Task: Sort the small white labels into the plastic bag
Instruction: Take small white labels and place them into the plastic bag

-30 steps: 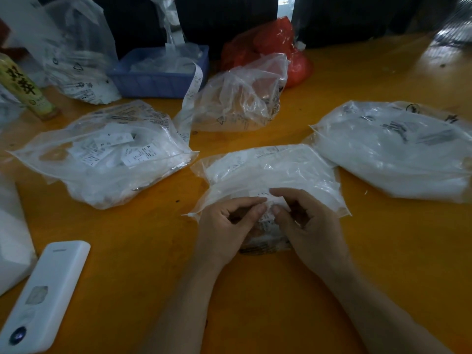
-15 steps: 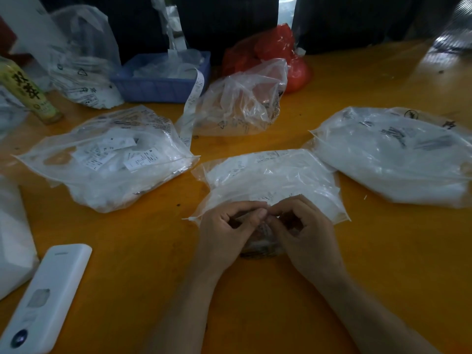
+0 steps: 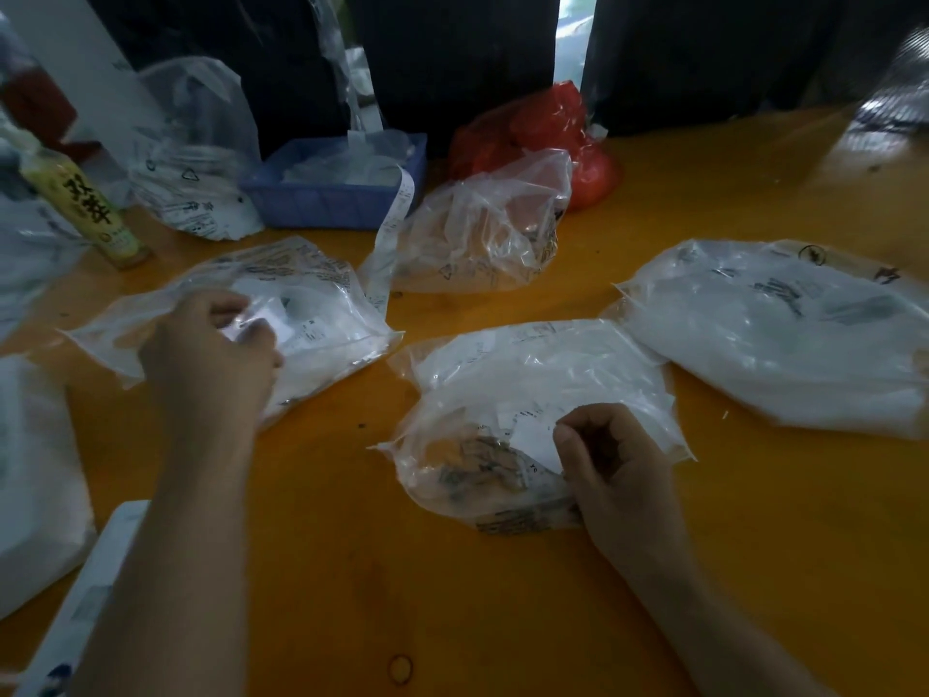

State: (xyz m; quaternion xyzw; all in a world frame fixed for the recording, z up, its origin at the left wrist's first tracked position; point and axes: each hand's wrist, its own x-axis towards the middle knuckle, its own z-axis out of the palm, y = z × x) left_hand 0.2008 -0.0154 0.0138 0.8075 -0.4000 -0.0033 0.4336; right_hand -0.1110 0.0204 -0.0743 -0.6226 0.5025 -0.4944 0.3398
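Near the tabletop's (image 3: pixel 502 596) left edge, the left hand (image 3: pixel 211 354) pinches a thin, light label (image 3: pixel 261 319) over the soft bag (image 3: pixel 321 294), while the right hand (image 3: pixel 618 475) clamps a label (image 3: pixel 533 440) by its edge.

Counted — 2 hands (image 3: pixel 211 364), 1 blue basket (image 3: pixel 327 203), 1 red bag (image 3: pixel 553 128), 1 yellow bottle (image 3: pixel 85 208).

Both forearms bare, no sleeves, watch or rings showing on left hand (image 3: pixel 211 359) or right hand (image 3: pixel 616 475)
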